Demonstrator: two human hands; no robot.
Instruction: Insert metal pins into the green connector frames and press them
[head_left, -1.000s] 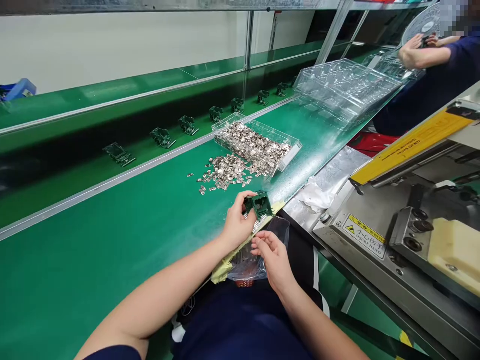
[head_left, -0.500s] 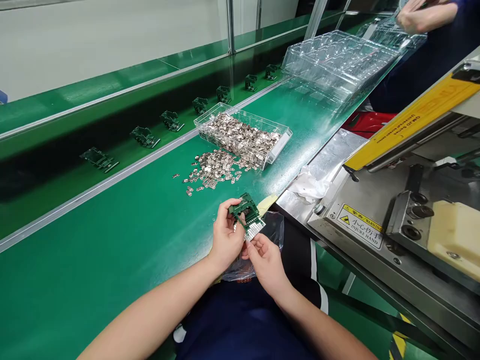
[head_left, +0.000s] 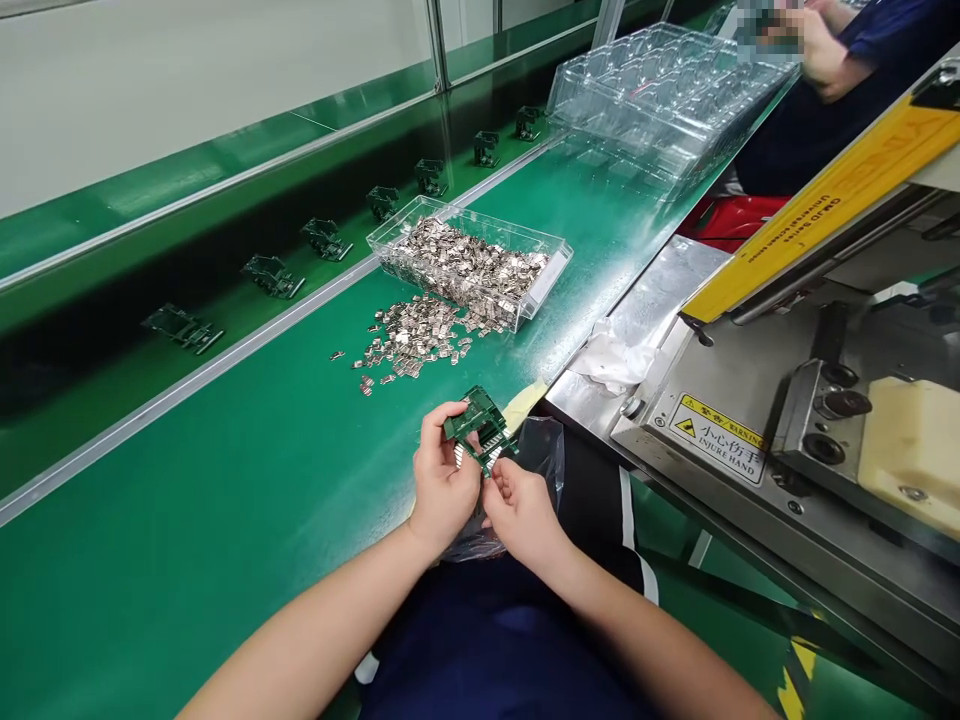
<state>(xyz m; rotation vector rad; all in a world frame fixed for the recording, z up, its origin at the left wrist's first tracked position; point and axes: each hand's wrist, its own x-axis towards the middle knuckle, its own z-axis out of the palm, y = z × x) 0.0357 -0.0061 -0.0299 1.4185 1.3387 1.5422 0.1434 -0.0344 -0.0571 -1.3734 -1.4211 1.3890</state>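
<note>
My left hand is closed round a dark green plastic frame part, held above my lap at the belt's near edge. The part has an open window and a row of pale slots at its lower end. My right hand is pinched at that lower end, thumb and forefinger together; anything small between the fingertips is hidden. A heap of small silver metal clips lies on the green belt beyond my hands. Behind it, a clear plastic bin holds many more.
Several similar green parts stand in a line along the far strip. Clear trays are stacked at the back, by a co-worker's hand. A metal machine with a warning label stands at right. A clear bag lies near my lap.
The green part has turned in my hands, and its pale-slotted end now shows less. My right fingers have shifted slightly along its lower end. The co-worker's hands have moved. The whole view has shifted slightly.
</note>
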